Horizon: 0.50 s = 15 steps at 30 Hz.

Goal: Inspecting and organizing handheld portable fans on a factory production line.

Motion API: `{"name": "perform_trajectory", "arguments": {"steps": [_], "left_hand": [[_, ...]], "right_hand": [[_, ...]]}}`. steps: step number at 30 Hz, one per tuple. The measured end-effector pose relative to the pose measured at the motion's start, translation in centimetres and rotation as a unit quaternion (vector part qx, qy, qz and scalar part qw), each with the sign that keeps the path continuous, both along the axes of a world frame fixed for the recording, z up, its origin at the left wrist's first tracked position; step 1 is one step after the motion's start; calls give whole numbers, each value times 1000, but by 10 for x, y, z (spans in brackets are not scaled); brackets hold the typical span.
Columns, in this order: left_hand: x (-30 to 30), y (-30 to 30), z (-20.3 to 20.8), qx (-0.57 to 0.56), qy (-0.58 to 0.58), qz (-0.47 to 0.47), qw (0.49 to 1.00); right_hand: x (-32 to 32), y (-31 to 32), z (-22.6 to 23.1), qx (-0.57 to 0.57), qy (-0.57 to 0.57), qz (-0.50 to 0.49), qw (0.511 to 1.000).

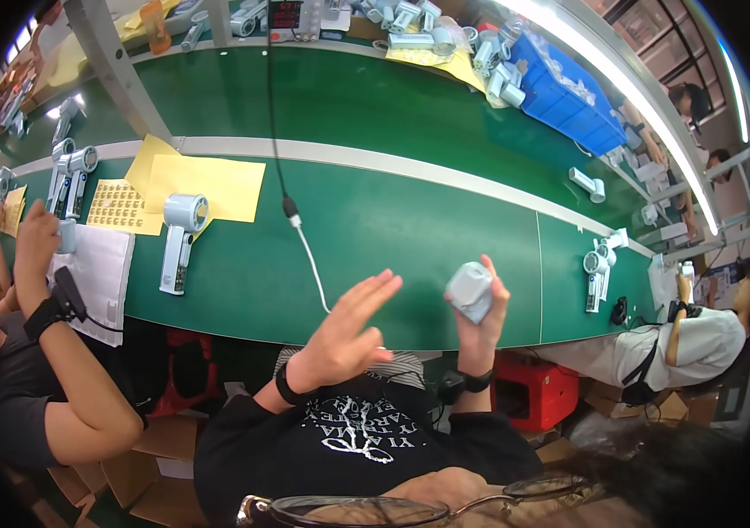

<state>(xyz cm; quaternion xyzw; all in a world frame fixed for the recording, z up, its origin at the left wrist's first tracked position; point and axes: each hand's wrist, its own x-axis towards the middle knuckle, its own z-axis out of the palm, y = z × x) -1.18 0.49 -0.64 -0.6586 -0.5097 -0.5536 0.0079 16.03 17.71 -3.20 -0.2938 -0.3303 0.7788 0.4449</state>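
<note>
My right hand (483,317) is raised in front of my chest and grips a small pale blue handheld fan (470,290) by its body. My left hand (346,333) is lifted beside it, palm up, fingers spread, holding nothing and a short way from the fan. A white cable with a black plug (303,238) hangs down onto the green table (410,220) just beyond my left hand.
Another pale fan (179,238) lies on the table at left near yellow sheets (208,180). A person's arm (58,352) works at far left, another person (691,339) sits at right with fans (597,268) nearby. A blue bin (568,97) stands beyond.
</note>
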Motion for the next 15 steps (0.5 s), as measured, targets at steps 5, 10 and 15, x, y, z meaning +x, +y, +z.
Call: {"name": "perform_trajectory", "arguments": {"steps": [5,10,15], "left_hand": [[10,10,12,-28,67,-12,997],[10,7,10,-61,122,7,991],[15,6,8,-66,108,11,992]], "right_hand": [[-5,-21,-8,-9,-48,60,997],[-5,-28,-6,17,-51,53,997],[-2,-30,6,87,-66,17,994]]}}
